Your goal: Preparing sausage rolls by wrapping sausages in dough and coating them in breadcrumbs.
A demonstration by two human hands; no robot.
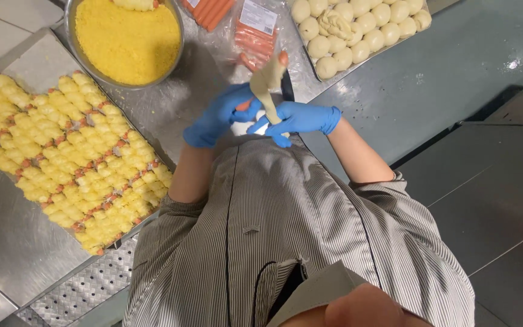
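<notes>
Sausage [283,59] | your gloved hands, left [216,116] and right [298,119], grip it raised, winding dough strip [266,82] | crumb bowl [127,39], coated rolls [68,151] within left reach

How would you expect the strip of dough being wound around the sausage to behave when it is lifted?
The strip of dough is probably floppy: it drapes and bends around the sausage. It likely stretches and tears easily, being thin. It may be tacky, since both gloved hands, left hand and right hand, pinch it closely.

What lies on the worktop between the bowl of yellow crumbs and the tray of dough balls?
In the head view, clear packs of orange sausages lie between the bowl and the tray.
</notes>
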